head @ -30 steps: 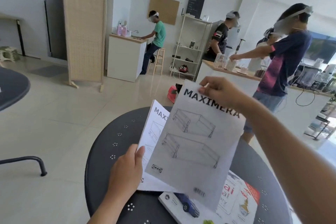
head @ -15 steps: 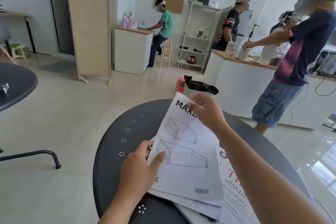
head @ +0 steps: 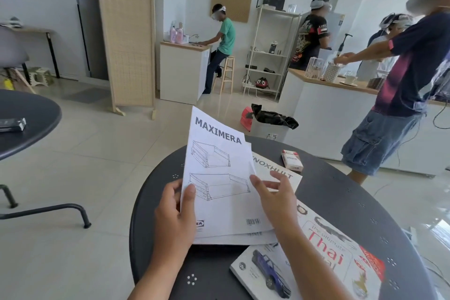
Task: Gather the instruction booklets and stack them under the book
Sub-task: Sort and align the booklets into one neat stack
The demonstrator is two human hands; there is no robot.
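Two white MAXIMERA instruction booklets are held together, tilted up above the round black table. My left hand pinches their lower left corner, thumb on the front page. My right hand is at their right edge with the fingers spread; I cannot tell whether it touches the paper. A third booklet, marked KNOXHULT, lies flat on the table behind them. The Thai visual dictionary book lies on the table at the lower right, partly under my right forearm.
A small red and white box lies on the table beyond the KNOXHULT booklet. A person in denim shorts stands close at the right by a white counter. Another dark table is at the left.
My right hand has let go of the top of the front booklet and dropped to its right edge. The two booklets now sit aligned in my left hand, and the KNOXHULT booklet has come into view.
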